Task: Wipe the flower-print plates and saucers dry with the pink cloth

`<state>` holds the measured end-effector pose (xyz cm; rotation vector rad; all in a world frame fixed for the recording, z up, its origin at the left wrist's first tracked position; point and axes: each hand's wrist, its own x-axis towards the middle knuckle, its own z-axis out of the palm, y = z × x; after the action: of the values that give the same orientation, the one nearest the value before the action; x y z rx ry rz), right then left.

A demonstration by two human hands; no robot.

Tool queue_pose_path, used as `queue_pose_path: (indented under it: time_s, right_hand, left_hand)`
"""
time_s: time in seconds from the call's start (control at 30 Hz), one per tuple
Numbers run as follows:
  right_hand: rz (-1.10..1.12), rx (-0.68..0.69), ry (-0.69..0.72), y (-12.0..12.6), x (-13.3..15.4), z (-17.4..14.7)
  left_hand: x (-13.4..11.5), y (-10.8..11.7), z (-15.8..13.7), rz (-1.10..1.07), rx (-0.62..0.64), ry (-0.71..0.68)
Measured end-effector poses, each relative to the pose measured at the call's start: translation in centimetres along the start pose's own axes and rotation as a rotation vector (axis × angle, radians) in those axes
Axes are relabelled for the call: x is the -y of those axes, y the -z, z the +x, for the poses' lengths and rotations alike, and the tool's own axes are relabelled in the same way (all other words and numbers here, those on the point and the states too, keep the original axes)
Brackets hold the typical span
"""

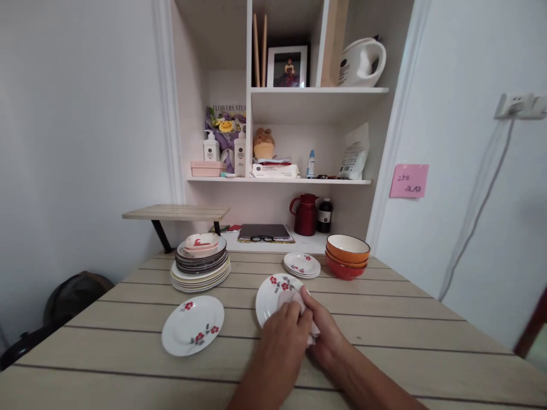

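Observation:
A white plate with red flowers (pixel 268 299) is held tilted over the table in front of me. My right hand (pixel 327 333) grips its right rim, thumb near the top edge. My left hand (pixel 284 336) is closed on a pale cloth (pixel 287 296) pressed against the plate's face; part of the cloth hangs out between the two hands. The plate's lower right part is hidden behind my hands. To the left, another white flowered plate (pixel 188 322) lies flat on the table. Beyond my hands is a short stack of small flowered plates (pixel 302 263).
A tall stack of plates (pixel 200 273) topped by small pink dishes (pixel 200 243) stands at the left. Orange and red bowls (pixel 347 256) are nested at the right. Behind are a red jug (pixel 305 215), a dark bottle (pixel 325 216), a laptop (pixel 265 231) with glasses, and a raised wooden shelf (pixel 177 212).

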<state>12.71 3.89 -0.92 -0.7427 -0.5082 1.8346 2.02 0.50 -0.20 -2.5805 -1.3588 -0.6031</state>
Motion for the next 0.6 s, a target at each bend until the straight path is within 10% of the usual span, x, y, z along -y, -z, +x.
queue_pose_path:
  time_s: [0.33,0.6]
  right_hand:
    - [0.009,0.082,0.071,-0.8,-1.3,0.2]
    - [0.026,0.049,0.090,-0.2,-0.6,0.4]
  left_hand:
    - [3.5,1.4,0.5,0.066,-0.152,0.390]
    - [1.6,-0.9,0.1,-0.103,-0.053,0.085]
